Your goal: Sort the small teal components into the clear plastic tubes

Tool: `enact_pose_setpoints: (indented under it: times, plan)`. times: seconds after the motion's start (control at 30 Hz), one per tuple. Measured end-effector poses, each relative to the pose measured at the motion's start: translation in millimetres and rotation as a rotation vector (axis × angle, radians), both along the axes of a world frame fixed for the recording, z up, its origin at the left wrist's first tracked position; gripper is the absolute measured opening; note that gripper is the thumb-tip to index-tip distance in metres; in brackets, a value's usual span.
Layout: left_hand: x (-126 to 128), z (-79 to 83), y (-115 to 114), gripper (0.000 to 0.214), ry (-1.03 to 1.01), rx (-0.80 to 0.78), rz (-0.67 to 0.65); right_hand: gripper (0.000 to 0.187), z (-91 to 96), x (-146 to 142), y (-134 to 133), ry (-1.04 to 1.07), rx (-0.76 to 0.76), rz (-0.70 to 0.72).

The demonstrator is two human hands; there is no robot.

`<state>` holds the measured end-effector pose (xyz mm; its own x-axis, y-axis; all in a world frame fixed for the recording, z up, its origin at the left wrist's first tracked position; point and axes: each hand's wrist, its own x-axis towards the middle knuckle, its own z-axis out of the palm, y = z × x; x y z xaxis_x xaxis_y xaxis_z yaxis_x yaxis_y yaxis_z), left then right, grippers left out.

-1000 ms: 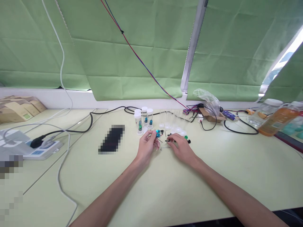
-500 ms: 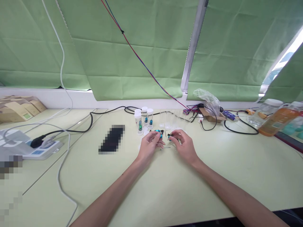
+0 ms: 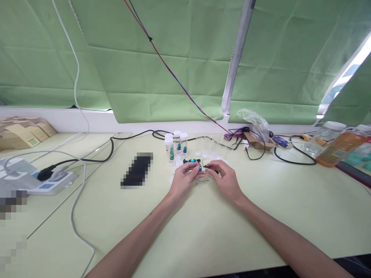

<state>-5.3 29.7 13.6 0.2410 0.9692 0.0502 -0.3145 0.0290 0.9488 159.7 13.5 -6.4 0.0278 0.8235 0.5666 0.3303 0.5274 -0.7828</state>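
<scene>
My left hand (image 3: 185,178) is closed on a small blue metallic part (image 3: 200,168), pinched at the fingertips. Opposite it, my right hand (image 3: 223,177) pinches a small black part (image 3: 206,166). The two parts are close together; whether they touch I cannot tell. Just behind my left fingers lies another blue and black piece (image 3: 191,160) on the table. A thin metal hex key (image 3: 203,180) rests between my hands. Several clear tubes with white caps (image 3: 172,152) stand beyond my left hand, with blue or green pieces inside.
Clear tubes (image 3: 216,144) and white caps (image 3: 198,154) stand behind my hands. A pixelated dark rectangle (image 3: 137,170) lies to the left, near a power strip (image 3: 53,185) and cables. At right are a cardboard box (image 3: 259,143) with a plastic bag, and an orange bottle (image 3: 342,146).
My left hand has lowered slightly and its blue part has come nearer the black part in my right hand. The blue and black piece behind is now more exposed.
</scene>
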Motion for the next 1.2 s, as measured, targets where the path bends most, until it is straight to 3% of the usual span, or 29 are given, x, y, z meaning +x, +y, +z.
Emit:
enact_pose_setpoints:
  times: [0.3, 1.2]
  plan:
    - [-2.2, -1.7, 2.2, 0.042, 0.067, 0.025, -0.021, 0.014, -1.7, 0.7, 0.2, 0.006, 0.002, -0.032]
    - [-3.4, -3.6, 3.4, 0.031, 0.168, 0.109, -0.002, 0.012, -0.9, 0.2, 0.2, -0.083, 0.027, -0.008]
